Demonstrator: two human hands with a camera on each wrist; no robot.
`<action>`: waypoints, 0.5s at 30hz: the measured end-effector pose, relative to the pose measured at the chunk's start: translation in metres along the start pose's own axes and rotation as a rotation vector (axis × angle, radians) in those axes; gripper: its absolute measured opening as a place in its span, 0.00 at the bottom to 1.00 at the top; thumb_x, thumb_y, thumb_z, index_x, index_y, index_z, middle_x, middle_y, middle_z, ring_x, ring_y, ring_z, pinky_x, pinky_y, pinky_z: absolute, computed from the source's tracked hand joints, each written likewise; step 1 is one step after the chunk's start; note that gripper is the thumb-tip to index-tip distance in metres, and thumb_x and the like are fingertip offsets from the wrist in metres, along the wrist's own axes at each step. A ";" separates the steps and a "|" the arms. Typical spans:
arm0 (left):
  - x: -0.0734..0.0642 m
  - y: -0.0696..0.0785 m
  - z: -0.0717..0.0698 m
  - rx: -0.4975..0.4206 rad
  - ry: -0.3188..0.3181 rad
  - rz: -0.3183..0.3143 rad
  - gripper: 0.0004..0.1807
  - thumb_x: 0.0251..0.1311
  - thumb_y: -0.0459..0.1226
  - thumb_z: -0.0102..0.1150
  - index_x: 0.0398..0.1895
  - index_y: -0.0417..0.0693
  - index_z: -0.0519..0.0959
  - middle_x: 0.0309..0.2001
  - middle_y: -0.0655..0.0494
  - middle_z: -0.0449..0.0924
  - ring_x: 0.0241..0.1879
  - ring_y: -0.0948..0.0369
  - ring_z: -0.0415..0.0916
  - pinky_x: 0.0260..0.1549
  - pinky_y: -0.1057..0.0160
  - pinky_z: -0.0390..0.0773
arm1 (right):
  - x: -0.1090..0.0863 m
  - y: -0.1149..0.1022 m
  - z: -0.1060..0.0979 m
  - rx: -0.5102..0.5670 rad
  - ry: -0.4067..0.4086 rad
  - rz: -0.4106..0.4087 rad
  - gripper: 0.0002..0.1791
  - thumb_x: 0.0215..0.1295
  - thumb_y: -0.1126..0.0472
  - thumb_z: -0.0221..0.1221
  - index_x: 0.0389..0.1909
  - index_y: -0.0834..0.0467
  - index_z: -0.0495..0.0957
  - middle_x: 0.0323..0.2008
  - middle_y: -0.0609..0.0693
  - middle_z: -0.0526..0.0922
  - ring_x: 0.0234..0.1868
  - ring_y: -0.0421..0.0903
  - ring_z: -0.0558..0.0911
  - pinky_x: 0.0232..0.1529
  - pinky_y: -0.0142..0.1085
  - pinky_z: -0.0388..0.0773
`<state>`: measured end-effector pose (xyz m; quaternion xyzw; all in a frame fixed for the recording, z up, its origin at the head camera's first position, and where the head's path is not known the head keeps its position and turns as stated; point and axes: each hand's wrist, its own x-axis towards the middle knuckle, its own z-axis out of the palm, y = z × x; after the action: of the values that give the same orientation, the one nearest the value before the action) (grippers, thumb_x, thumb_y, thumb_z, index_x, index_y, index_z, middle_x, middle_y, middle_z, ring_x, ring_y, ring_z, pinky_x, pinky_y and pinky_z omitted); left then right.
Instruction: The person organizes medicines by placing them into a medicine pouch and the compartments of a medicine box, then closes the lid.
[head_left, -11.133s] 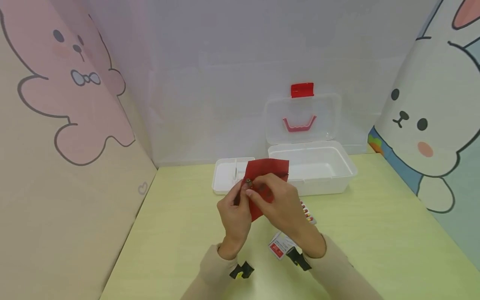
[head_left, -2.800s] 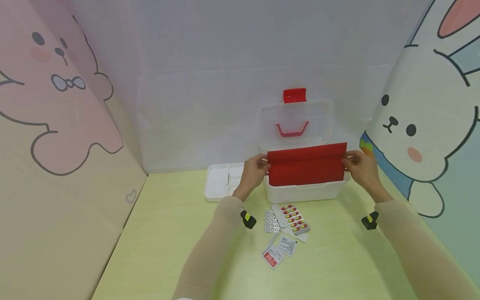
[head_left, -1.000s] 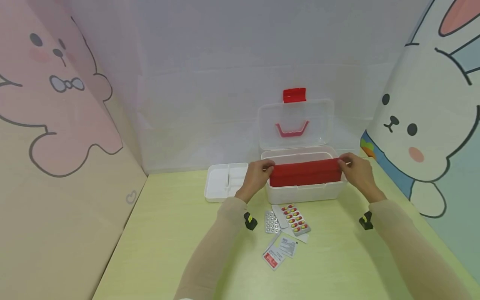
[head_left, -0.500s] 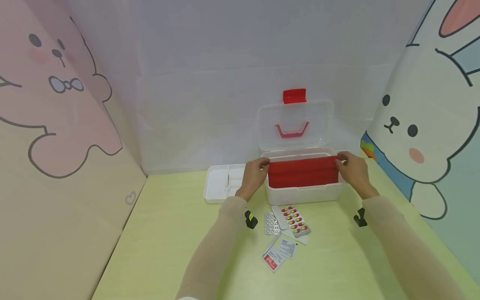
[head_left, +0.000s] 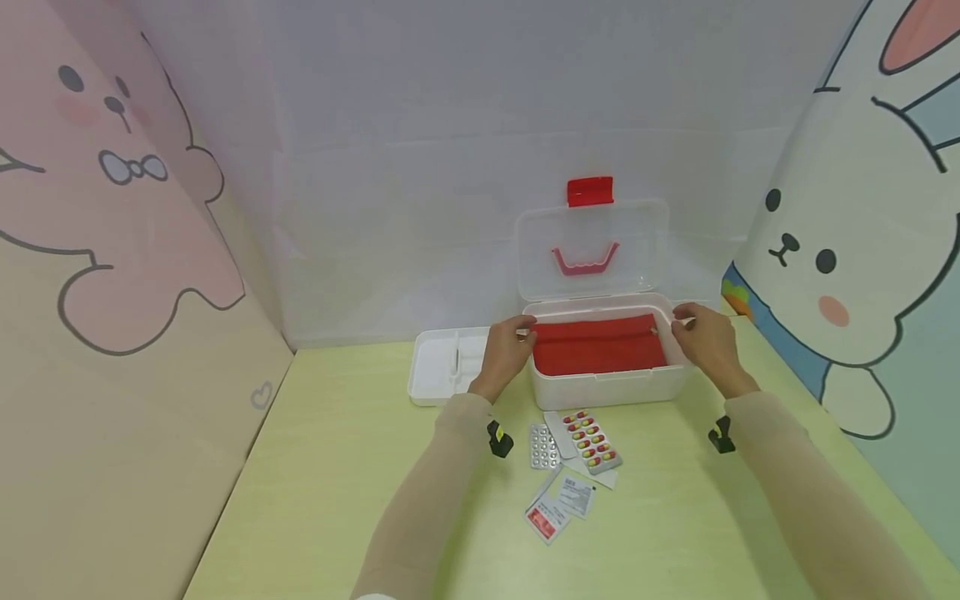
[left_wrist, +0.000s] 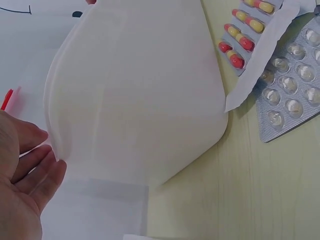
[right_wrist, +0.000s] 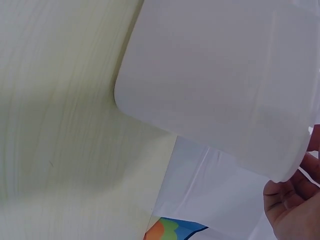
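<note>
A red zippered cloth pouch (head_left: 596,348) lies spread inside the white plastic box (head_left: 615,390), a small shiny zipper pull at its right end. My left hand (head_left: 506,354) is at the box's left rim, thumb and fingers apart, fingertips close to the pouch's left edge. In the left wrist view, the fingers of that hand (left_wrist: 30,170) reach over the rim with no cloth showing between them. At the right rim, my right hand (head_left: 708,346) has its fingers loosely bent, off the pouch. The right wrist view has that hand (right_wrist: 295,200) right at the rim's corner.
The clear lid (head_left: 592,250) stands raised behind the box, with a pink handle and red latch. A white divided tray (head_left: 433,367) lies left. In front are a capsule blister pack (head_left: 591,442), a silver tablet blister pack (head_left: 543,447) and small printed packets (head_left: 547,518).
The pouch, earlier held stretched upright between both hands, has been lowered into the box and let go. Earlier still, both hands worked at its fastening over the table.
</note>
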<state>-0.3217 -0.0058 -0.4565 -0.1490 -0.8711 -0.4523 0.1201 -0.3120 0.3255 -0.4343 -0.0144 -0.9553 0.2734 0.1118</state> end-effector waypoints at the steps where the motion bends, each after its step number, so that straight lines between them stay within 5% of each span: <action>1: 0.000 0.001 -0.001 -0.001 -0.002 0.000 0.15 0.65 0.32 0.57 0.54 0.40 0.81 0.52 0.45 0.84 0.46 0.52 0.85 0.43 0.63 0.83 | -0.001 -0.001 -0.001 0.001 0.000 -0.003 0.20 0.71 0.59 0.48 0.57 0.66 0.73 0.51 0.68 0.80 0.45 0.63 0.80 0.45 0.55 0.78; 15: -0.008 0.009 -0.027 0.037 0.014 0.047 0.16 0.65 0.35 0.58 0.54 0.43 0.81 0.52 0.48 0.85 0.48 0.55 0.84 0.44 0.62 0.83 | -0.013 -0.019 -0.014 0.011 0.023 -0.082 0.20 0.72 0.59 0.50 0.59 0.66 0.72 0.54 0.69 0.77 0.50 0.66 0.78 0.49 0.59 0.75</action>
<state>-0.3089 -0.0242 -0.4373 -0.1639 -0.8747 -0.4342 0.1395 -0.2956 0.3150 -0.4155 0.0223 -0.9523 0.2735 0.1338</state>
